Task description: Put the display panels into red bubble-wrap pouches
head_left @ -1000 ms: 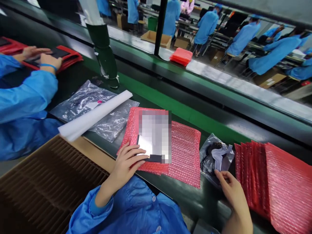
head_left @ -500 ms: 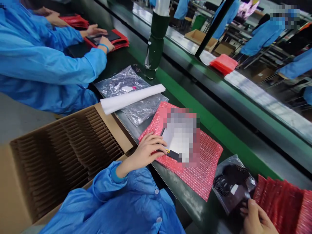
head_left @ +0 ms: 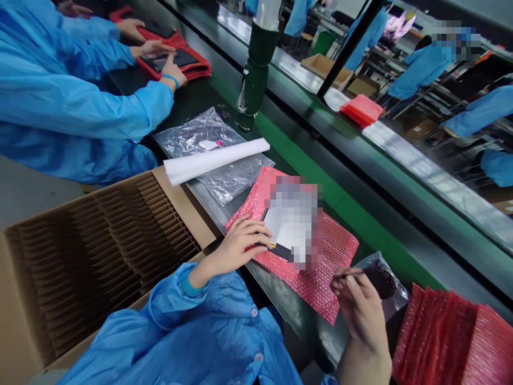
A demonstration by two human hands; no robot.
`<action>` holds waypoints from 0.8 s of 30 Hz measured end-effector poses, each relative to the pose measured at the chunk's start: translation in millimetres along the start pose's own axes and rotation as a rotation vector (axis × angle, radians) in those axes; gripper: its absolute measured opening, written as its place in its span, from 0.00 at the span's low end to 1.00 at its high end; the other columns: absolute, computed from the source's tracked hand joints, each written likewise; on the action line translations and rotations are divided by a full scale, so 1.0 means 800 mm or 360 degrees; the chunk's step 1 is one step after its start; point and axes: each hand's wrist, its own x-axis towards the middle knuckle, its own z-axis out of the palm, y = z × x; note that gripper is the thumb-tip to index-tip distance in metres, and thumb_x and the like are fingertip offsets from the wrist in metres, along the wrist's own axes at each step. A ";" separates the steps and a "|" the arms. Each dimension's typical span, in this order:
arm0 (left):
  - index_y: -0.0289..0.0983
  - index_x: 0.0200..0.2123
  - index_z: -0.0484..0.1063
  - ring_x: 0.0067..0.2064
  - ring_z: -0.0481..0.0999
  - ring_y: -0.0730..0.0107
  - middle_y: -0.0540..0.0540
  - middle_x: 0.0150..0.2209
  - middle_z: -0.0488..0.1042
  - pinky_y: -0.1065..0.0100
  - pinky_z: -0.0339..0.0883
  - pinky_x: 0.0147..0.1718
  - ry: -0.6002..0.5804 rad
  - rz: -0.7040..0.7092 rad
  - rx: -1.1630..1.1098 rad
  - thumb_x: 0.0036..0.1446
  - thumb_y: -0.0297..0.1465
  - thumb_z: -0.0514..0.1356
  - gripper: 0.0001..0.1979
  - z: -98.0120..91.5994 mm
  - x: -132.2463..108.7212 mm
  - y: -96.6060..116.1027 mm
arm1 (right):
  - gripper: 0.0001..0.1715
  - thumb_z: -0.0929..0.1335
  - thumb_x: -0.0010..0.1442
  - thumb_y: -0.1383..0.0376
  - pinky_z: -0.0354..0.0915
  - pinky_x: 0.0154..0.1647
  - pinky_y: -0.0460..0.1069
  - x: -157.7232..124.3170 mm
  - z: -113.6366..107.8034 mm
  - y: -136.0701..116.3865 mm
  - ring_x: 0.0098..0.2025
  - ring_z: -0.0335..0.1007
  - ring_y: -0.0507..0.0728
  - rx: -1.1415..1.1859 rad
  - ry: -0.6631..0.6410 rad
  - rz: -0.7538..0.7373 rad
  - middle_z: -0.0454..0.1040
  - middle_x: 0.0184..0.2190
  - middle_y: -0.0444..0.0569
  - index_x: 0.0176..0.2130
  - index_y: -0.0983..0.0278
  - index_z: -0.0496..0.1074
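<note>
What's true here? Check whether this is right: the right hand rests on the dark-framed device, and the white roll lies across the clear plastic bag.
Wrong hand: the head view shows the left hand resting on the dark-framed device. The white roll does lie across the clear plastic bag.

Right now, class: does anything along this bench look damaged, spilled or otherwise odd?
The green post looks damaged: ragged pale patches show near its foot, as if the surface had peeled. No spill is visible; the white foam roll lies slantwise across a crumpled clear plastic bag.
</note>
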 end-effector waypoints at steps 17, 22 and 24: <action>0.46 0.52 0.78 0.70 0.74 0.59 0.50 0.59 0.84 0.47 0.49 0.78 0.0063 -0.0001 -0.0032 0.76 0.37 0.63 0.07 0.009 -0.004 -0.010 | 0.27 0.67 0.79 0.43 0.59 0.31 0.51 0.093 0.150 -0.066 0.30 0.65 0.55 -0.1057 -0.1248 -0.0264 0.72 0.29 0.43 0.38 0.61 0.71; 0.47 0.55 0.78 0.70 0.74 0.59 0.50 0.61 0.84 0.48 0.48 0.79 0.0082 0.0043 -0.0022 0.76 0.37 0.63 0.09 0.012 -0.006 -0.015 | 0.27 0.68 0.79 0.44 0.56 0.30 0.50 0.094 0.150 -0.069 0.29 0.61 0.54 -0.1018 -0.1265 -0.0212 0.69 0.29 0.42 0.37 0.61 0.69; 0.47 0.57 0.78 0.71 0.74 0.60 0.50 0.61 0.84 0.48 0.48 0.79 0.0090 0.0061 -0.0016 0.76 0.38 0.63 0.11 0.013 -0.007 -0.016 | 0.26 0.68 0.78 0.44 0.56 0.30 0.50 0.092 0.149 -0.068 0.29 0.59 0.54 -0.0993 -0.1256 -0.0194 0.67 0.29 0.41 0.37 0.61 0.69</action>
